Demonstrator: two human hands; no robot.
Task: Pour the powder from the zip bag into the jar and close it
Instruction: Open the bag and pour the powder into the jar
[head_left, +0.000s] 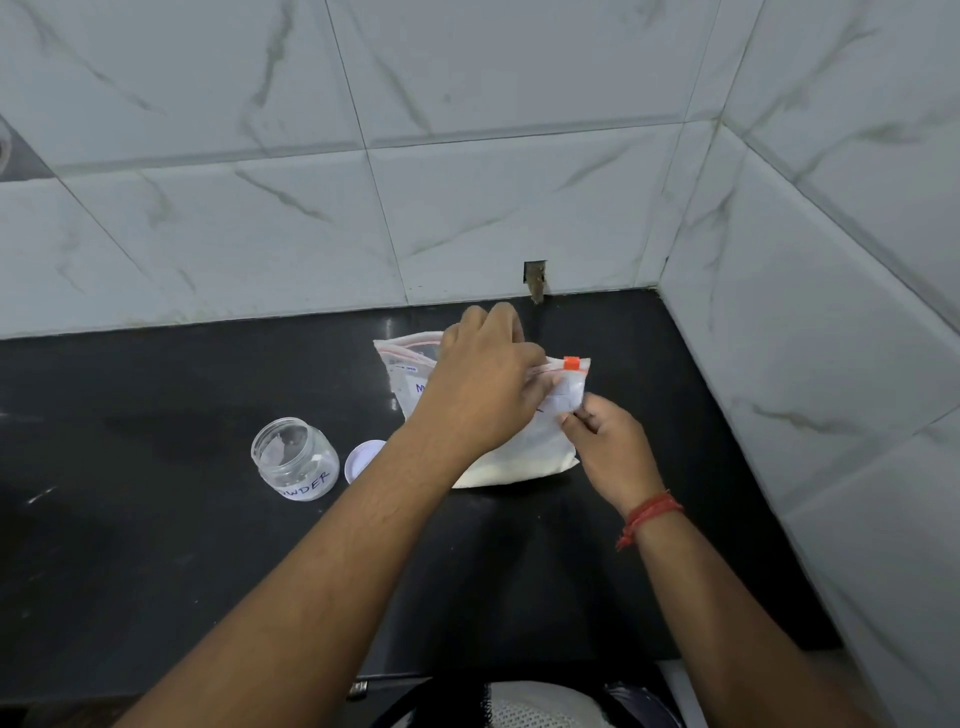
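A clear zip bag (524, 452) with white powder in its bottom stands on the black counter (156, 519). Its orange slider (571, 363) sits near the right end of the zip. My left hand (483, 384) reaches across and grips the top of the bag by the zip. My right hand (608, 447) pinches the bag's right edge just below the slider. A small clear jar (294, 465) labelled "POWDER" stands open to the left of the bag. Its white lid (363, 458) lies flat between the jar and the bag, partly hidden by my left forearm.
White marble-pattern tiled walls (467, 182) close the counter at the back and on the right, forming a corner. A small hole in the wall (535, 280) sits just behind the bag. The counter's front edge runs below my arms.
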